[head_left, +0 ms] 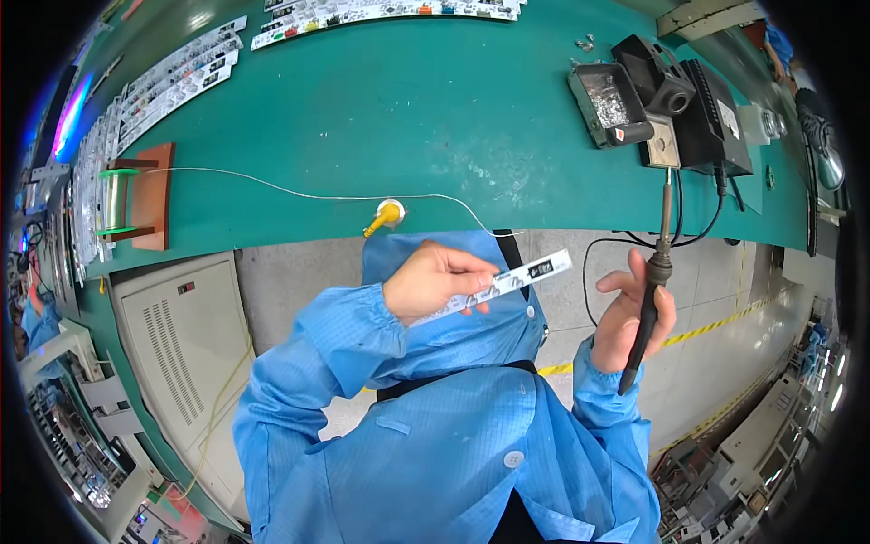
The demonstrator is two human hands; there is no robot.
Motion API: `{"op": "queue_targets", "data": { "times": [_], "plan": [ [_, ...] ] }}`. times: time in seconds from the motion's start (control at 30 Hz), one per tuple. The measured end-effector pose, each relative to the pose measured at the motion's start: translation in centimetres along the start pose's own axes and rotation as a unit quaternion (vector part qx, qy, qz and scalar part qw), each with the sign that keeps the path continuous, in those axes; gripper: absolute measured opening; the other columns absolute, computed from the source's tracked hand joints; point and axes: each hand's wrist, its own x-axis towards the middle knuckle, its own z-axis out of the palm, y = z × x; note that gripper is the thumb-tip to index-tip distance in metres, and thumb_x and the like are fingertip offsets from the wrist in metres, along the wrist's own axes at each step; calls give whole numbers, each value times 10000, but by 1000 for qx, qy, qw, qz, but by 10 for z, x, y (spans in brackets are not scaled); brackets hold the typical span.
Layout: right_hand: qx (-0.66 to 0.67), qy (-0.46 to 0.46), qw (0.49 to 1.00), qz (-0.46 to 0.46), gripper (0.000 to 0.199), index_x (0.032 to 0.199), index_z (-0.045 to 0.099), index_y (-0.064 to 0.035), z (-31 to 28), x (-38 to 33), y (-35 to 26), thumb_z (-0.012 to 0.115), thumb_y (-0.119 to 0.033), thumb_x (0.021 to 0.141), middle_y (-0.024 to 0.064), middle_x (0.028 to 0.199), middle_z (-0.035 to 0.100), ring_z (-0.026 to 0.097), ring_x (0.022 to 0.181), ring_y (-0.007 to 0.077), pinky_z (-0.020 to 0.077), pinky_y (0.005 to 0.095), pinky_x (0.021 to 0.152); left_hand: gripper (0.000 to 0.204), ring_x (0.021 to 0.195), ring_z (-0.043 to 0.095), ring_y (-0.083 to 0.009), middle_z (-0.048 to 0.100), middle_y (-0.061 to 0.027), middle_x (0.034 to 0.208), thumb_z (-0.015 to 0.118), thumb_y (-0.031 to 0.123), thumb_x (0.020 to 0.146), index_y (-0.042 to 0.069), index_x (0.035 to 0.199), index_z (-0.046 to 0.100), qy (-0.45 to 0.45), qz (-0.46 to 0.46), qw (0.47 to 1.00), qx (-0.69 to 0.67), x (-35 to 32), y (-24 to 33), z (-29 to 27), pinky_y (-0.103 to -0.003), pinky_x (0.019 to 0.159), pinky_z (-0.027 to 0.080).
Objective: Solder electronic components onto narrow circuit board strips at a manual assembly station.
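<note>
A narrow white circuit board with a black component near its far end is pinched in my left hand, in front of my blue smock. My right hand holds a black-handled soldering iron upright. The iron's metal shaft points away from me, its tip at the small pale sponge tray of the soldering stand. A thin solder wire runs from the spool on its brown wooden holder across the mat, past a yellow plug, to the near table edge.
Rows of similar circuit boards lie at the back and along the left. A black box with cables stands beside a dark tray at the right. Below the green mat is a beige cabinet.
</note>
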Motion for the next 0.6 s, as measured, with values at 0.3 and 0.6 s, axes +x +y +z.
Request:
{"op": "queue_targets", "data": {
  "times": [0.3, 0.6],
  "plan": [
    [3, -18, 1000, -8, 482, 1375, 363, -151, 0, 14, -11, 481, -368, 961, 296, 1286, 524, 638, 818, 291, 511, 390, 756, 288, 768, 686, -172, 692, -129, 977, 607, 104, 920, -34, 1172, 623, 23, 16, 995, -100, 1, 16, 20, -248, 623, 554],
    [-10, -79, 997, 6, 488, 1371, 372, -147, 1, 24, -12, 436, -431, 980, 293, 1237, 552, 629, 795, 287, 502, 424, 774, 288, 777, 688, -196, 688, -141, 970, 590, 106, 927, -51, 1167, 616, 72, 54, 988, -124, -4, 23, 35, -267, 625, 566]
  ]
}}
